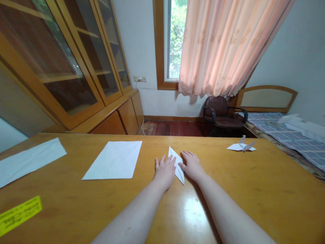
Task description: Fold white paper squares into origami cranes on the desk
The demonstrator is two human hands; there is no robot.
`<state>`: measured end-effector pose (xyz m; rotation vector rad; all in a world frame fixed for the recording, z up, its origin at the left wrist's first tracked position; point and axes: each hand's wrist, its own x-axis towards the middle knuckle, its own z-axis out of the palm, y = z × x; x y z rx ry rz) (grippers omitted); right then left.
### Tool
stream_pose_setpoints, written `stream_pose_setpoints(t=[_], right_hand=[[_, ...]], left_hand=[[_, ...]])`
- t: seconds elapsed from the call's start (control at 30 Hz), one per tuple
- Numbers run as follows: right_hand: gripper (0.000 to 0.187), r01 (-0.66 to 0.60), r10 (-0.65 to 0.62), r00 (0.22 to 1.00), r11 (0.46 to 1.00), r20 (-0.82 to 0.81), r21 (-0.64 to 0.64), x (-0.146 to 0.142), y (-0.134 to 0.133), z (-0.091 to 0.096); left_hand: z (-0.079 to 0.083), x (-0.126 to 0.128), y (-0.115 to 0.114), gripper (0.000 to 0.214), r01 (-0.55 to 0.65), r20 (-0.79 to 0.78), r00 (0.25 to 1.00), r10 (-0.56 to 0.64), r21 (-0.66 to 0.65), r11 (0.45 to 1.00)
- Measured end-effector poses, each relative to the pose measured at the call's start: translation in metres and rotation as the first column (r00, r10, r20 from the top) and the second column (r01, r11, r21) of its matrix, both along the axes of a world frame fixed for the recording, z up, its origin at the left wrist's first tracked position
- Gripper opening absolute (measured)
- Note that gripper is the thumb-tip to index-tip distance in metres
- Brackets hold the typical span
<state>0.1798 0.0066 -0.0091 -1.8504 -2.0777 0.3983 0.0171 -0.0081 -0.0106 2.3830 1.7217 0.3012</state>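
A folded white paper (177, 166), narrow and kite-shaped, lies on the wooden table (254, 189) between my two hands. My left hand (164, 170) rests flat on the table with its fingers stretched out, the fingertips touching the paper's left edge. My right hand (191, 164) lies flat as well, fingers pressing on the paper's right side. Neither hand lifts anything.
A flat white sheet (113, 160) lies left of my hands, another sheet (27, 160) at the far left edge. A yellow label (19, 214) sits near the front left. A finished folded paper figure (241, 146) stands at the right. Beyond: cabinet, chair, bed.
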Motion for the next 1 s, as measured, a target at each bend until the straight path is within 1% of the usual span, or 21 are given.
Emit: stream_pose_setpoints(t=[0.2, 0.37, 0.47, 0.53, 0.63, 0.73, 0.8, 0.9, 1.0], right_hand=[[0.079, -0.097, 0.102, 0.993, 0.992, 0.063, -0.076, 0.001, -0.001, 0.003], [0.096, -0.129, 0.14, 0.987, 0.983, 0.075, -0.132, 0.003, 0.0, 0.006], [0.108, -0.148, 0.158, 0.985, 0.98, 0.07, -0.136, 0.004, -0.001, 0.007], [0.111, -0.158, 0.167, 0.984, 0.979, 0.06, -0.126, 0.004, -0.001, 0.009], [0.108, -0.168, 0.173, 0.984, 0.978, 0.035, -0.121, 0.003, -0.003, 0.011], [0.098, -0.18, 0.181, 0.983, 0.978, -0.001, -0.109, 0.001, -0.004, 0.013], [0.084, -0.195, 0.193, 0.981, 0.977, -0.029, -0.089, 0.0, -0.004, 0.013], [0.058, -0.189, 0.185, 0.98, 0.98, -0.066, -0.057, -0.001, -0.004, 0.011], [0.044, -0.168, 0.164, 0.981, 0.985, -0.101, -0.033, -0.001, -0.003, 0.008]], left_hand=[[-0.003, 0.0, 0.002, 0.049, -0.056, -0.003, 0.998, 0.056, 0.001, 0.998], [-0.002, 0.0, 0.003, 0.049, -0.085, -0.017, 0.996, 0.084, -0.022, 0.996], [-0.001, 0.001, 0.004, 0.052, -0.107, -0.03, 0.994, 0.106, -0.037, 0.994], [-0.001, 0.001, 0.004, 0.056, -0.132, -0.036, 0.991, 0.131, -0.044, 0.99], [0.0, 0.002, 0.005, 0.06, -0.158, -0.04, 0.987, 0.156, -0.049, 0.986], [0.0, 0.002, 0.005, 0.058, -0.154, -0.03, 0.988, 0.152, -0.044, 0.987], [0.0, 0.001, 0.006, 0.056, -0.144, -0.02, 0.989, 0.144, -0.041, 0.989], [0.0, 0.0, 0.006, 0.054, -0.138, 0.012, 0.99, 0.139, -0.036, 0.99], [0.002, 0.0, 0.006, 0.051, -0.131, 0.062, 0.989, 0.134, -0.037, 0.991]])
